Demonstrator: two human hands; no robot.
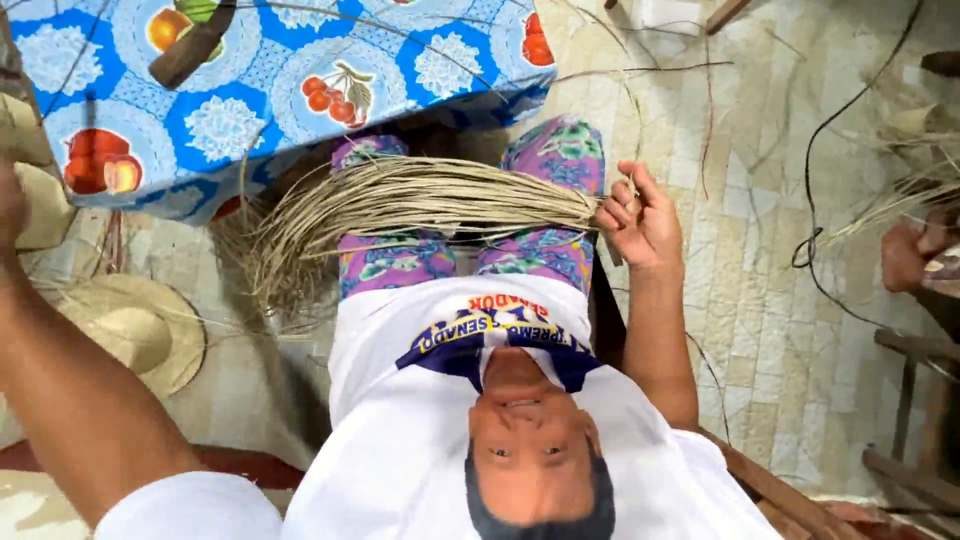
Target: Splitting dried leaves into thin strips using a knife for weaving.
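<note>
Head view, looking down over a seated person:
- Right hand [638, 222]: raised beside the knee, palm turned up, fingers curled and pinching the gathered end of the straw bundle
- Straw bundle [420, 200]: long pale dried fibres lying across both thighs, held tight at the right hand and fanning loose at the far end, where the tips droop under the table edge
- Left hand [10, 205]: lifted at the picture's edge at the end of a bare forearm and mostly cut off, so open or closed cannot be told; it is well apart from the bundle
- Trousers [560, 160]: purple and green floral cloth, both knees under the straw
- White shirt [400, 420]: short sleeved, with a blue and yellow print on the chest
- Tablecloth [250, 110]: blue, printed with fruit and white lace rounds, hanging over a table just beyond the knees
- Wooden stick [190, 45]: dark, lying tilted on the cloth
- Straw hat [140, 330]: woven, pale, resting on the floor below the left arm
- Tiled floor [760, 300]: cream tiles, with thin loose fibres scattered about
- Black cable [812, 190]: trailing over the tiles
- Another person's hand [905, 255]: at the far edge, close to a separate spray of straw [905, 195]
</note>
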